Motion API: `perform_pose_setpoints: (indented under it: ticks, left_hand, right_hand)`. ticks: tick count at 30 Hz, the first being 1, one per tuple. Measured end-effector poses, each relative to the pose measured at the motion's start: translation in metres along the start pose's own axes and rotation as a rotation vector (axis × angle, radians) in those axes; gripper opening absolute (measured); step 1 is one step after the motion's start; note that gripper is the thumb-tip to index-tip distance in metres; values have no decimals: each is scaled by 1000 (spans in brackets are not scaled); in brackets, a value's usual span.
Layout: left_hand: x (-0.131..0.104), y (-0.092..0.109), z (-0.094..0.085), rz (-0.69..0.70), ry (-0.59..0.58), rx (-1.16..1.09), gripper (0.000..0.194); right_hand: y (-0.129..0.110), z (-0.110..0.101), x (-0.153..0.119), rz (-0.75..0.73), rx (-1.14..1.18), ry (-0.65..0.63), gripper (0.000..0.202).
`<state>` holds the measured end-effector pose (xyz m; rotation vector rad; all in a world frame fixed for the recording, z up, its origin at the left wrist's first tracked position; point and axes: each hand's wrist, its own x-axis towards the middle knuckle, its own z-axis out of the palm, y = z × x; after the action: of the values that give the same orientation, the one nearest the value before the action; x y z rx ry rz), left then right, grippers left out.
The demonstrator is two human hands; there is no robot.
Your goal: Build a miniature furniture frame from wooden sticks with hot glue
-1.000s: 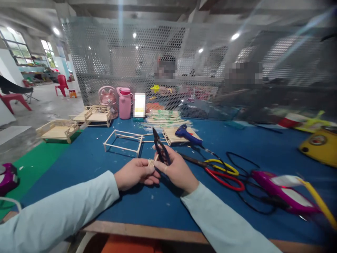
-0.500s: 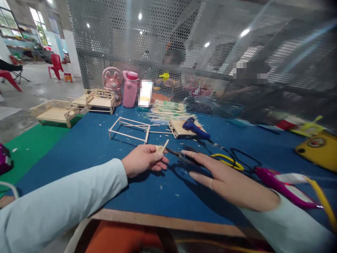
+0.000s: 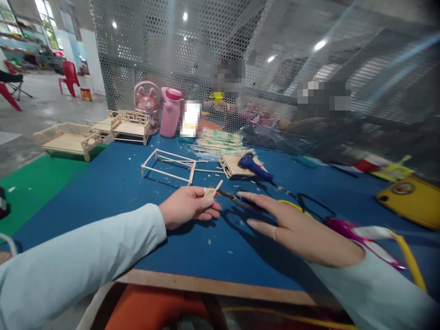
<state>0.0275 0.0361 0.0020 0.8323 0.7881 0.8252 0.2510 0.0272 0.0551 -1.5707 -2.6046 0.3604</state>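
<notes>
My left fingers pinch short sticks, right fingers spread open by the pliers; the railed model looks finished, the bare frame has no deck.

Surroundings, listed by clock face from the centre of view — furniture and personal effects.
Twelve: perforated metal screen, grey, upright. Eleven: bright panel, pixelated, just beside a pink flask with darker lid. Ten: eared bottle, pink, handled, near the flask; well beyond, red chair and window. Three: yellow pouch — round badge, dark spot at one corner. Seven: orange seat, below the edge of the blue-topped table.
</notes>
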Motion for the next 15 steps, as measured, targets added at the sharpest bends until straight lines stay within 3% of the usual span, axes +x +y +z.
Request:
perform_pose_setpoints:
  ticks: [7, 15]
  left_hand:
    - [-2, 2, 2, -24, -9, 71, 21]
    - [0, -2, 3, 22, 6, 196, 24]
  right_hand:
    - [-13, -3, 3, -41, 3, 11, 57]
    - [-10, 6, 7, -56, -29, -7, 60]
